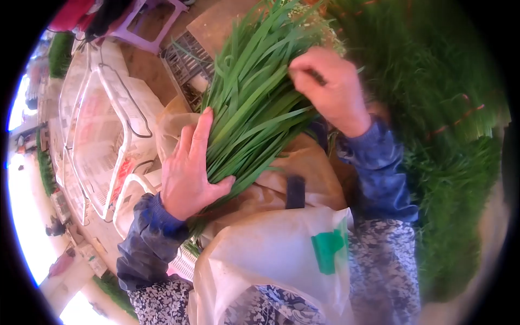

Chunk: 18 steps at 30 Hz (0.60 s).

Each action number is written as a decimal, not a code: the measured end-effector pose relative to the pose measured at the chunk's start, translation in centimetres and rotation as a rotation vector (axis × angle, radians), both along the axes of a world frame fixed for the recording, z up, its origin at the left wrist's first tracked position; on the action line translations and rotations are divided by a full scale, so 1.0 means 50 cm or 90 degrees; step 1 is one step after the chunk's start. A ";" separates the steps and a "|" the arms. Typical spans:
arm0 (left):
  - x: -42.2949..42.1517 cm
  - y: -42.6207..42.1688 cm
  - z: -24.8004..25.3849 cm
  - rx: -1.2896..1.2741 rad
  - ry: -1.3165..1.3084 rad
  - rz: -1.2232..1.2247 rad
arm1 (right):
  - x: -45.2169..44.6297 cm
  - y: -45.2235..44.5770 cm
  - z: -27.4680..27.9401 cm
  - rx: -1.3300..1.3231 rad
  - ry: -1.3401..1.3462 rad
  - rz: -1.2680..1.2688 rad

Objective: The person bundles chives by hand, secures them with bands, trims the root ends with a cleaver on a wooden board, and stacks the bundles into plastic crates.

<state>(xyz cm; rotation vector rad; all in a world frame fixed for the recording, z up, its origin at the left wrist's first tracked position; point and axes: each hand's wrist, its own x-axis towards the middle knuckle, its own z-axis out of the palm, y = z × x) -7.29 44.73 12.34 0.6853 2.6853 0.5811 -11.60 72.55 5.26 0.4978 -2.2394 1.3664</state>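
A thick bunch of long, flat green leaves that look like garlic chives (254,103) lies slanting across my lap. My left hand (189,173) holds its lower left side, the thumb across the leaves and the fingers long against the edge. Over the bunch's right side, my right hand (330,86) is closed in a pinch, fingertips close to the leaves. What sits between those fingertips is too small to make out. Under the bunch, a brownish plastic apron (309,168) covers my lap, with a whitish plastic sheet (271,238) bearing green tape (327,252) nearer me.
A large heap of green leaves (444,179), with red ties among it, lies to the right. At the left are a white metal frame (127,130) and printed sheets (81,114). A purple stool (149,30) and a slatted crate (187,59) stand farther back.
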 end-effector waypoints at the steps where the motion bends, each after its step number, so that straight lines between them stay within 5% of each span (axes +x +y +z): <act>1: -0.001 -0.002 0.003 -0.003 0.003 -0.002 | -0.003 0.010 -0.012 -0.069 -0.027 -0.099; 3: -0.007 -0.011 0.012 -0.010 -0.058 0.000 | -0.015 0.071 -0.044 -0.296 -0.169 -0.263; 6: -0.037 -0.031 0.015 0.030 -0.059 -0.027 | 0.014 0.203 -0.087 0.091 -0.350 -0.388; 8: -0.061 -0.009 0.011 0.073 -0.111 0.001 | 0.064 0.224 -0.105 0.319 -0.258 -0.434; 9: -0.072 0.011 0.008 0.079 -0.096 0.006 | 0.078 0.208 -0.093 0.310 -0.256 -0.438; 11: -0.101 0.031 -0.028 0.113 -0.026 -0.004 | 0.105 0.145 -0.032 0.018 -0.085 -0.399; 12: -0.110 0.030 -0.038 0.106 -0.021 -0.015 | 0.124 0.095 0.014 -0.103 -0.091 -0.345; 14: -0.133 0.039 -0.049 0.210 -0.143 0.051 | 0.144 0.037 0.044 -0.057 0.136 -0.034; 16: -0.139 0.043 -0.041 0.357 -0.199 0.100 | 0.133 -0.063 0.085 -0.104 0.160 0.245; 18: -0.143 0.015 -0.012 0.543 -0.316 0.229 | 0.098 -0.126 0.081 0.055 0.099 0.247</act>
